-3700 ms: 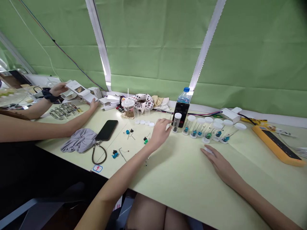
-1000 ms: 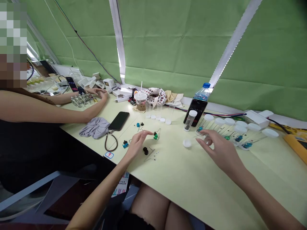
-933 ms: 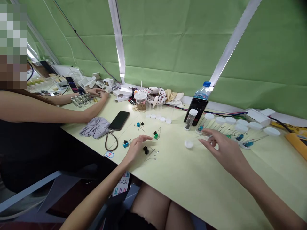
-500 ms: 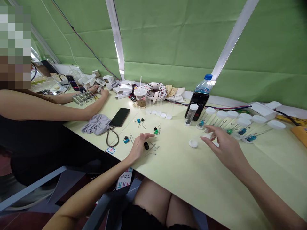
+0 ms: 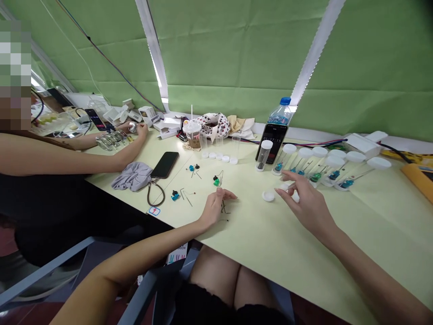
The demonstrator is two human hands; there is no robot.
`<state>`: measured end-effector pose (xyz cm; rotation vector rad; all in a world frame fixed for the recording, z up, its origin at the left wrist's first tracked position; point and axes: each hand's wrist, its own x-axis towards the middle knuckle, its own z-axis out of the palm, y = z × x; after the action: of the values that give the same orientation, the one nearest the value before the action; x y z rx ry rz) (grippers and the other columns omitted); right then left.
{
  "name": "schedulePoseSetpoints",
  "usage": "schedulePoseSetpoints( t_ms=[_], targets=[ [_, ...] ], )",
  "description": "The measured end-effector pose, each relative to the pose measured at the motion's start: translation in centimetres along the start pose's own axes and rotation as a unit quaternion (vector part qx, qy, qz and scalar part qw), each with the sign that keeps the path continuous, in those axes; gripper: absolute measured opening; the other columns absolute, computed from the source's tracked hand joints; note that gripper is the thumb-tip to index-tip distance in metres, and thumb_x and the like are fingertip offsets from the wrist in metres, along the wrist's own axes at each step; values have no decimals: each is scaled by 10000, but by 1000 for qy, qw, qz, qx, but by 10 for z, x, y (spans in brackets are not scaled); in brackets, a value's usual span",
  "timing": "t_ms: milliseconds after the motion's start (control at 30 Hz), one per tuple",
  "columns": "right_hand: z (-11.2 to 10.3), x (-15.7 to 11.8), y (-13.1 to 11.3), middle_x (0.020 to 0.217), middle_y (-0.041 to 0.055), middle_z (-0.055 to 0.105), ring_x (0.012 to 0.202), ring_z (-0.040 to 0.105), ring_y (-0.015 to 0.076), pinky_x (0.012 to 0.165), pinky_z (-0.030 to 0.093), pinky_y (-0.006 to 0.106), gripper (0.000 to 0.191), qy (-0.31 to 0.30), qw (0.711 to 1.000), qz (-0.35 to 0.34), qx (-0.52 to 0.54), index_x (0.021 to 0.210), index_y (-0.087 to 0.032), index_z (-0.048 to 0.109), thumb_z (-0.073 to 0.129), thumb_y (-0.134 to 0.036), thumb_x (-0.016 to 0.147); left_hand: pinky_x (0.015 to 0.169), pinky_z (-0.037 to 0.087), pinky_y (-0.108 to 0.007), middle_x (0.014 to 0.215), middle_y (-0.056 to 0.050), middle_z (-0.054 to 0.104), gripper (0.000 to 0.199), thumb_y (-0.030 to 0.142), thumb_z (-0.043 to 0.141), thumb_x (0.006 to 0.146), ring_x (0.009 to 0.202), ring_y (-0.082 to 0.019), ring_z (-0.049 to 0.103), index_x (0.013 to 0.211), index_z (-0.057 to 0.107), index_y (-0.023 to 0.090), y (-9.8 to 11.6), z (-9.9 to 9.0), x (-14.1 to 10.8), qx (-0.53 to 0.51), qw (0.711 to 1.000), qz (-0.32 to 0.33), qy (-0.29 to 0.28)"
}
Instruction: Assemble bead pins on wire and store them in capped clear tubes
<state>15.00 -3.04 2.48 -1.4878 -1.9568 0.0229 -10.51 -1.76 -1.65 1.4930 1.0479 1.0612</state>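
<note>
My left hand (image 5: 214, 208) rests low over the table's front edge, fingers stretched to the right. Beneath and beside it lie thin metal pins and bent hex keys (image 5: 224, 208), partly hidden by the hand. My right hand (image 5: 309, 201) hovers with thumb and index finger apart, just right of a white round cap (image 5: 268, 196). More white cap-like pieces (image 5: 295, 197) show between and behind its fingers. Beyond it stands a row of clear capped tubes (image 5: 317, 171) with blue and green parts inside. A green and black part (image 5: 216, 181) lies beyond my left hand.
Blue and black parts (image 5: 175, 195) with hex keys lie to the left. Empty clear tubes (image 5: 236, 149) and white caps (image 5: 225, 159) stand behind. A phone (image 5: 271, 142) leans on a bottle (image 5: 280, 113). A drink cup (image 5: 193, 135) stands farther back. A co-worker's arms (image 5: 125, 155) reach in from the left.
My left hand has moved right, over the loose metal pieces, and now hides the black part. My right hand stays in about the same place by the caps. The view has shifted slightly.
</note>
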Motion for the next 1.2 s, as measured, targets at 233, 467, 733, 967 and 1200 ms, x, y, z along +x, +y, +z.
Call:
schedulePoseSetpoints(
  t_ms=[233,467,733,967,1200],
  targets=[
    [-13,-13,14,1011,72,584,656,523,141,626,445,283,445,17,1000,-3,-10,1312,-236,409,432,-405,901,895,443,-364,887,-125,674,717,635,158,863,905,-212,617,815,655,120,-1,56,12,-75,997,-8,-27],
    [-13,-20,31,1066,71,575,669,530,136,628,455,287,537,35,998,43,18,1350,-235,324,476,-427,872,867,456,-363,831,-123,667,705,641,164,860,865,-206,621,779,635,122,4,90,24,-130,991,-3,-38],
    [-12,-19,34,1088,92,558,716,530,164,672,479,336,645,57,997,39,-19,1352,-213,299,562,-457,816,832,471,-357,825,-125,664,690,651,176,853,837,-202,624,769,618,127,6,81,36,-155,985,-43,-62],
    [-5,-38,19,918,67,636,852,599,195,722,468,308,217,92,983,-142,-65,1058,-218,539,550,-234,843,822,452,-305,868,-75,641,467,509,329,894,844,-165,584,807,617,152,12,52,59,-20,994,56,-87],
    [13,-42,-11,885,24,612,729,598,119,651,453,241,181,-268,946,-179,42,943,-213,568,389,-236,932,790,420,-279,879,-53,602,323,402,379,905,829,-146,547,871,595,164,12,44,47,78,984,111,-116]
  ],
)
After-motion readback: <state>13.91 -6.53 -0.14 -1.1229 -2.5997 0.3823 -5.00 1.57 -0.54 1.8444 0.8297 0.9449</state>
